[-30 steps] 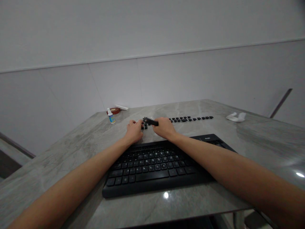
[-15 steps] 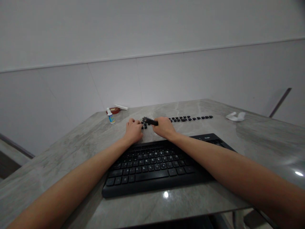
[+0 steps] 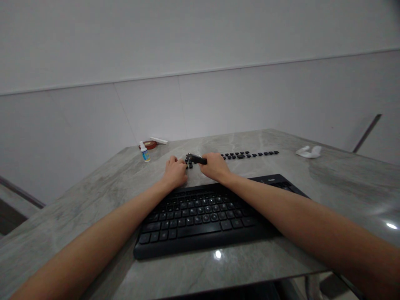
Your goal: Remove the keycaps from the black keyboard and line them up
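Note:
My right hand (image 3: 215,166) is wrapped round a dark, bar-shaped tool (image 3: 196,159) that looks like a small brush. Its ragged tip points left, over several loose black keycaps (image 3: 191,166) on the table. Beside these keycaps, my left hand (image 3: 175,171) has its fingers bent, the tips right at the caps; what they pinch, if anything, is hidden. Under both forearms lies a black keyboard (image 3: 200,229), and some of its upper keys seem to be off. Rows of loose keycaps (image 3: 240,156) extend to the right behind my right hand.
A small white spray bottle (image 3: 145,152) stands at the back left, in front of a reddish-brown round object (image 3: 149,145) and a white strip (image 3: 159,140). Crumpled white tissue (image 3: 309,152) lies at the right. The grey marbled table (image 3: 103,183) meets a wall behind.
Both hands stay almost where they were. The left fingers and the tool's tip have shifted only very slightly, and the view has moved a touch.

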Demonstrator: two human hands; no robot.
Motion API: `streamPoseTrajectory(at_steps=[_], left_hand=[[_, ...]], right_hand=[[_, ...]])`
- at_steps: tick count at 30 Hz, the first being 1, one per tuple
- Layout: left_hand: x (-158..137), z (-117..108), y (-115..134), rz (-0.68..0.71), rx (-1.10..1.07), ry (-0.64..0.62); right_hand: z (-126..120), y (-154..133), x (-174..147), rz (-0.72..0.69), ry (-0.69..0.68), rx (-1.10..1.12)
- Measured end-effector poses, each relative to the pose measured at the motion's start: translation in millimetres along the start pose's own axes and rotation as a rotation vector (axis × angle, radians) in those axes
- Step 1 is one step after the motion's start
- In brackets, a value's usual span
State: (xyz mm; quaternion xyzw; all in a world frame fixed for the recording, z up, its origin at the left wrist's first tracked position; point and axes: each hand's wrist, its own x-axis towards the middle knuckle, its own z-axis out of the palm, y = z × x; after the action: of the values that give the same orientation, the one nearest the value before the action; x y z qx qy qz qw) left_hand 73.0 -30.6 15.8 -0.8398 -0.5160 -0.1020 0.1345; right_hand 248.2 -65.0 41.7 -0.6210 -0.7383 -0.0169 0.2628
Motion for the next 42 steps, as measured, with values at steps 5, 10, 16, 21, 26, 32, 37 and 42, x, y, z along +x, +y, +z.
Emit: streamPoseTrajectory(at_steps=[5,10,16,21,26,32,37,42], left_hand=[[-0.4,-0.1,0.4,0.003,0.007,0.009],[-1.2,-1.7,1.2,0.007,0.015,0.011],[-2.0,-3.1,2.2,0.005,0.023,0.012],[-2.5,-4.5,3.9,-0.004,0.03,0.025],[-2.2,-6.5,6.1,0.017,0.027,0.025],[-0.3,-3.2,4.2,0.045,0.015,0.006],[-1.0,-2.6,4.0,0.042,0.011,-0.001],[-2.0,-5.2,5.7,0.033,0.008,0.002]], right_hand=[[0.8,0.5,-0.3,-0.007,0.001,0.012],[1.6,0.9,0.7,-0.006,0.007,0.009],[0.9,0.4,1.1,-0.001,0.006,0.008],[1.2,0.4,-0.2,-0.01,0.024,0.009],[0.1,-0.1,-0.5,0.007,-0.007,0.01],[0.6,0.4,0.8,0.003,-0.014,0.018],[1.9,1.1,1.3,-0.01,-0.001,0.019],[1.7,1.3,1.2,-0.008,-0.005,0.02]])
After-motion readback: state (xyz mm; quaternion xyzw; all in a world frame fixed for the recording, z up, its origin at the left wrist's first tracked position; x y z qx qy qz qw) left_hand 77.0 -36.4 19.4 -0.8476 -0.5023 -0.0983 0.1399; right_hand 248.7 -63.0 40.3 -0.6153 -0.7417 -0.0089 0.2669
